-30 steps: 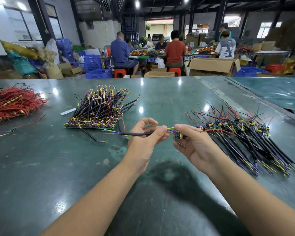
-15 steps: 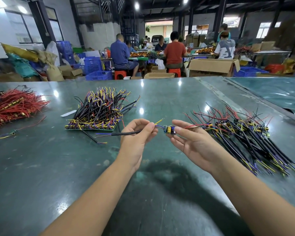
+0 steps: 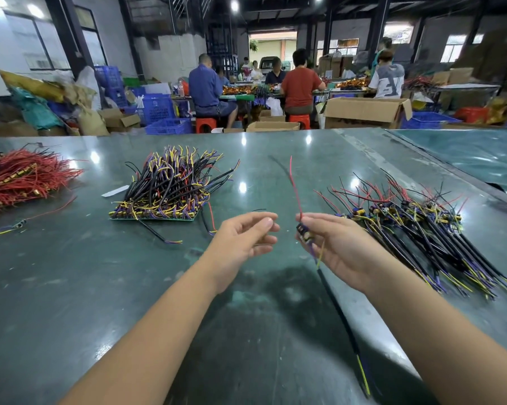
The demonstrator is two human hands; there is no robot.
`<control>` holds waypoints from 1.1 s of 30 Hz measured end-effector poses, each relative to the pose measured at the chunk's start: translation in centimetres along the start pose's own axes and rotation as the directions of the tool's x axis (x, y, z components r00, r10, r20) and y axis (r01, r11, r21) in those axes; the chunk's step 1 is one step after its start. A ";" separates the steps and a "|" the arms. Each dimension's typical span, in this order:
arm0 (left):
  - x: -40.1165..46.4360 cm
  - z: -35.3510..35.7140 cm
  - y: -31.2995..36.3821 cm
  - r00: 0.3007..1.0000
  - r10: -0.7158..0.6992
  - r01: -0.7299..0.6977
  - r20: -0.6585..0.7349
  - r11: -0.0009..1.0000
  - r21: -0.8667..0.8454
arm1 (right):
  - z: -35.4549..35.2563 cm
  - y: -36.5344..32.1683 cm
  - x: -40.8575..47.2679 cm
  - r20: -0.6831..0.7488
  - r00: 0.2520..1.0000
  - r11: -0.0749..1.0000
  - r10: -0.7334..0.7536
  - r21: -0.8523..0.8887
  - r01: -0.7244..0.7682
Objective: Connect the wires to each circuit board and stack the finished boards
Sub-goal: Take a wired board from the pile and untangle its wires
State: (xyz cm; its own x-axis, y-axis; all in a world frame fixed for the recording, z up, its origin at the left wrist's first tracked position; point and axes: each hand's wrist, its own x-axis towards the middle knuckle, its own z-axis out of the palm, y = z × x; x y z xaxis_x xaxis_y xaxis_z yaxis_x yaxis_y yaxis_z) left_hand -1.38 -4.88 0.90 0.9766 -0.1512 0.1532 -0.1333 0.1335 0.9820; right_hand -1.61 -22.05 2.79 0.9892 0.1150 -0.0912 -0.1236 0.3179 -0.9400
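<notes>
Dangling from the right hand (image 3: 338, 249), a small dark circuit board (image 3: 304, 232) carries a red wire (image 3: 295, 187) rising above it and a black sheathed cable (image 3: 341, 314) hanging below; fingers and thumb pinch it above the green worktop (image 3: 71, 287). It looks wired and ready for stacking. The left hand (image 3: 242, 244) hovers just beside, fingers loosely curled, holding nothing. A neat stack of boards (image 3: 161, 200) lies far left, a loose heap of wired boards (image 3: 421, 229) on the right.

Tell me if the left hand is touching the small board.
Apart. The head view shows bare table between the left hand and the small board, which the right hand holds.
</notes>
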 end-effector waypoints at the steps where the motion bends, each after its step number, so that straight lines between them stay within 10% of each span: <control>1: 0.0 0.0 -0.1 1.000 -0.022 0.022 0.019 1.000 0.008 | 0.4 0.4 -0.2 0.021 1.000 0.996 -0.012 -0.086 0.013; 6: 0.0 0.7 -0.8 1.000 -0.017 0.017 -0.002 0.997 0.077 | 1.4 1.9 -0.5 0.048 0.998 0.935 -0.027 -0.351 0.042; 20: 0.6 0.1 -0.6 0.997 0.044 -0.043 -0.064 0.999 0.025 | 0.6 1.2 -0.7 0.230 0.968 0.984 0.104 -0.166 -0.066; 33: 0.4 -1.3 -0.9 0.981 0.107 -0.119 0.163 0.991 0.063 | 0.4 1.1 -1.0 0.292 0.949 0.970 0.117 -0.239 -0.046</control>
State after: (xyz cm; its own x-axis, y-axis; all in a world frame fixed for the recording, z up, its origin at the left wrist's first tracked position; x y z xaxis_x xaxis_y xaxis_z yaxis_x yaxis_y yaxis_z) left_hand -0.61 -3.76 -0.04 0.9160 -0.2933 0.2737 -0.2591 0.0884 0.9618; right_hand -2.74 -21.47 1.97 0.9013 0.4214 -0.1001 -0.1461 0.0783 -0.9862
